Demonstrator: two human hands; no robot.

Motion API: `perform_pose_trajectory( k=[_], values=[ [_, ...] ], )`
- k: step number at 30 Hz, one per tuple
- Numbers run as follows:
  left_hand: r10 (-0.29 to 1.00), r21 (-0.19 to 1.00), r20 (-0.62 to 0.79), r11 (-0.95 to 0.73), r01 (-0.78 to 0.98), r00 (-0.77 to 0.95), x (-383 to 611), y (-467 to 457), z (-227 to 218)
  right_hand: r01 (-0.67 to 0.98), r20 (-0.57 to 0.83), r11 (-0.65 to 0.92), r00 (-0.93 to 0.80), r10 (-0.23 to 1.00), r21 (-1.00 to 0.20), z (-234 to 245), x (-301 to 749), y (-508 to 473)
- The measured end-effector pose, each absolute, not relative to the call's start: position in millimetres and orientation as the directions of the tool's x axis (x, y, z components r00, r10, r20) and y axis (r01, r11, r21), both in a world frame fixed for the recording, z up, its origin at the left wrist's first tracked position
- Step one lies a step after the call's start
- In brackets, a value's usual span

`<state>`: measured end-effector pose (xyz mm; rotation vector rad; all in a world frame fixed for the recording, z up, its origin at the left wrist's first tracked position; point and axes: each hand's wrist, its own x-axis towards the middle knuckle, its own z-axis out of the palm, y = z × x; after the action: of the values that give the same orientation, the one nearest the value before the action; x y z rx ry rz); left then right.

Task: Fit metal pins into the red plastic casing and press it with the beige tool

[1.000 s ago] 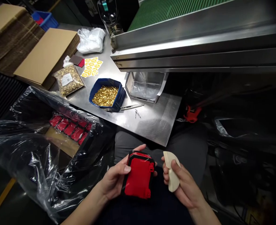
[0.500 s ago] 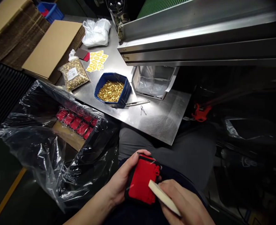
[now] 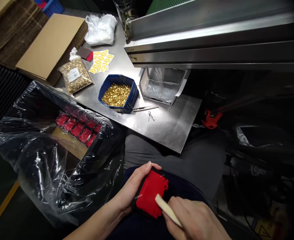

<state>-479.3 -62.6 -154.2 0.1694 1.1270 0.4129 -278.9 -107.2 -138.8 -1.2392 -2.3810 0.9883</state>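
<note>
My left hand (image 3: pixel 132 191) is wrapped round the left side of a red and black plastic case (image 3: pixel 150 193), held tilted above my lap. Small red hinge or latch parts show along the case's right edge. In my right hand (image 3: pixel 190 215) is a flat cream-coloured strip (image 3: pixel 168 210), its material unclear, gripped between thumb and fingers. The strip's upper end lies over the lower right of the red face; whether it touches is hard to tell. Part of the case's underside is hidden by my left palm.
A plastic-lined box (image 3: pixel 72 151) at left holds several red and black cases (image 3: pixel 77 129). On the metal table (image 3: pixel 166 130) are a blue bin (image 3: pixel 133 100) of small gold parts, a bag of gold parts (image 3: pixel 77 78), sticker sheets (image 3: pixel 102 61) and tweezers (image 3: pixel 145 108). A metal conveyor frame (image 3: pixel 211 36) overhangs it.
The cream strip and my right hand have shifted slightly left over the red face. The case has turned a little in my left hand. The whole view has moved slightly.
</note>
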Motion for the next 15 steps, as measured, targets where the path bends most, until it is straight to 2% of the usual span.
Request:
perform_pose_trajectory(
  k=[6, 10, 15],
  values=[
    [0.359, 0.28, -0.863, 0.926, -0.253, 0.355, -477.1, -60.2, -157.3, 0.661, -0.167, 0.301, -0.547, 0.821, -0.688, -139.7, -280.8, -105.4],
    [0.345, 0.254, -0.864, 0.928, -0.274, 0.367, -477.4, -61.1, -156.1, 0.635, -0.153, 0.346, -0.595, 0.789, -0.691, -140.0, -283.2, -106.8],
    [0.302, 0.214, -0.881, 0.941, -0.262, 0.365, -476.7, -61.2, -154.4, 0.685, -0.21, 0.317, -0.569, 0.795, -0.656, -138.3, -283.3, -104.7]
  ],
)
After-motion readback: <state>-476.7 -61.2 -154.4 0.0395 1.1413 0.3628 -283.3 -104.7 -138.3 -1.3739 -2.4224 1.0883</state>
